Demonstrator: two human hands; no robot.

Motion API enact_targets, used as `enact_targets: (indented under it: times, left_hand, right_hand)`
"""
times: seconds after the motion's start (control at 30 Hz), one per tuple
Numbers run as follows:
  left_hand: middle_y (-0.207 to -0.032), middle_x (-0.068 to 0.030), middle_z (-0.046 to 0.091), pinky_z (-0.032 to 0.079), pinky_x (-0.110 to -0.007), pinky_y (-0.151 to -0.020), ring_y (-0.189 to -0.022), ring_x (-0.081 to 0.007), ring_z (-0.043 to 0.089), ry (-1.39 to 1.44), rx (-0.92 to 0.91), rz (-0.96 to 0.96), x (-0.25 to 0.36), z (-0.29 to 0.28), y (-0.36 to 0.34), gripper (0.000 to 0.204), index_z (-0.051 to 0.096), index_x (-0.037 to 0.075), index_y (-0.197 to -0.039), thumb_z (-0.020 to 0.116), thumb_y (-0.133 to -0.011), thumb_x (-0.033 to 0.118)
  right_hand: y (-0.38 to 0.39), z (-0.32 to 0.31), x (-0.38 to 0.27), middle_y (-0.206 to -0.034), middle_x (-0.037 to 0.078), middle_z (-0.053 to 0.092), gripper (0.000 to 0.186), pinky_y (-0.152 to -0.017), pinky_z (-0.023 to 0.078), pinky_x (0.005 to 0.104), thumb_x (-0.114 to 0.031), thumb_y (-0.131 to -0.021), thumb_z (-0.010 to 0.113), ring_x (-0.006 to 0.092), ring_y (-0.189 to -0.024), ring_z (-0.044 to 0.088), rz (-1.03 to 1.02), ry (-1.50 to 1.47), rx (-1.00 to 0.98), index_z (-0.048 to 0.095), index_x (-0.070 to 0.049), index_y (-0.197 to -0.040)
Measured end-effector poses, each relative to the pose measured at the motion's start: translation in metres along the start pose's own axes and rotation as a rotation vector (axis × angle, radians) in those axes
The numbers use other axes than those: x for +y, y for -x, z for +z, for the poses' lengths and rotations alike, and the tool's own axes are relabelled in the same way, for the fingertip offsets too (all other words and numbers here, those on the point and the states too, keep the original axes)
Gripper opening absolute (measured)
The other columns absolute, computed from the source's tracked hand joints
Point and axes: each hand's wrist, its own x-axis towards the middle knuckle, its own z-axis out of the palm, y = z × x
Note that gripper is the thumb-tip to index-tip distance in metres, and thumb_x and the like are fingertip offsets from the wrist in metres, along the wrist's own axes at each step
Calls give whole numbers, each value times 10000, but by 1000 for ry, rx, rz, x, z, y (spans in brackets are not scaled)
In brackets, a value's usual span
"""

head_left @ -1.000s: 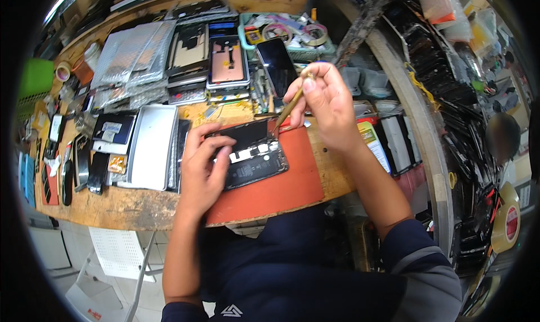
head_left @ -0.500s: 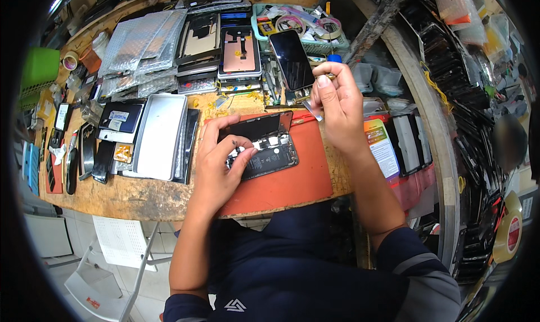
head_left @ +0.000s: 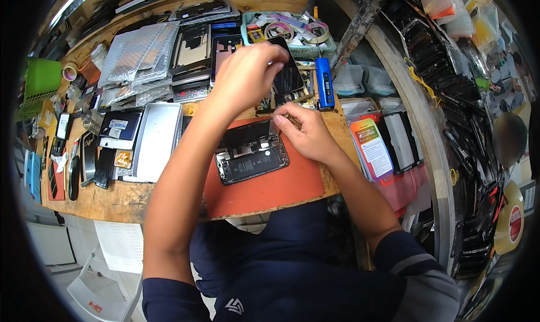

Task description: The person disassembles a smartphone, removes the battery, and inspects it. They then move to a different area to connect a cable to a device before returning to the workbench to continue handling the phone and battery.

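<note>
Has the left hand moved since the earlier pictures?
Yes. Judged against the orange mat, the left hand has moved forward, from over the opened phone to beyond the mat's far edge, near the dark phone.

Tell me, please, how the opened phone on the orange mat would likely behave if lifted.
The opened phone would probably stay stiff, since its body looks like a flat, rigid frame. Its raised screen might swing, as it stands tilted at the far edge. The uncovered inner parts look fragile.
</note>
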Motion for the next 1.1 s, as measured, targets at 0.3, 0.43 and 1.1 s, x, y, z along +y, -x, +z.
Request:
enact_targets:
  times: [0.3, 0.43, 1.1]
  left_hand:
    - [-1141, -144, 746, 564, -359, -894, -952, -215, 713, 161, 0, -256, 16, -37, 64, 282, 690, -14, -1295, 679, -1039, 105]
    - [-1132, -184, 717, 554, -397, -911, -1060, -354, 709, 113, -87, -329, 36, -37, 114, 204, 694, -1, -1203, 673, -1009, 57]
    - [-1327, -95, 646, 210, -589, -1238, -1319, -324, 560, -61, 11, -386, 75, -4, 133, 124, 792, 153, -1030, 796, -917, 204]
  right_hand:
    - [2, -3, -2, -909, 67, 715, 169, -778, 527, 308, -153, -1067, 665, 130, -852, 655, 62, -28, 2, 699, 12, -1072]
    - [3, -10, 0, -955, 45, 720, 191, -772, 530, 274, -148, -1108, 596, 103, -864, 653, 119, -228, 128, 651, -15, -1233]
    - [28, 3, -45, -1109, 138, 739, 214, -989, 576, 352, -141, -1157, 480, 189, -1090, 718, 71, -334, 40, 553, 21, -1277]
